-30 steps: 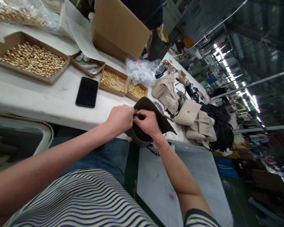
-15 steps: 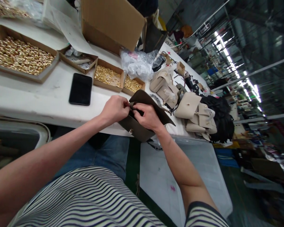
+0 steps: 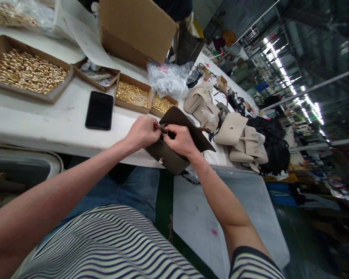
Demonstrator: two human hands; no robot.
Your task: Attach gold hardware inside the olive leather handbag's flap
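Note:
A dark olive-brown handbag [image 3: 170, 158] rests at the table's front edge with its flap lifted, a gold clasp piece on its front. My left hand [image 3: 144, 132] is closed, its thumb and fingertips pinching the bag at the left end of its opening. Close beside it, my right hand [image 3: 180, 140] has its fingers curled over the rim, with thumb and forefinger gripping the same spot. Whatever small part may lie between the fingertips is hidden. Just behind the bag sit two small cardboard trays, the nearer one [image 3: 162, 104] full of tiny gold fittings.
A black phone [image 3: 99, 110] lies left of my hands. Further left is a large tray [image 3: 29, 73] of gold hardware. Beige bags [image 3: 241, 135] pile up on the right, near crumpled clear plastic [image 3: 168, 77]. A big cardboard box [image 3: 136, 31] stands behind; a translucent bin [image 3: 203, 217] stands below the table.
Both hands stay at the bag's opening, with only a slight shift of the fingers. The flap has tipped up a little. The view has moved slightly.

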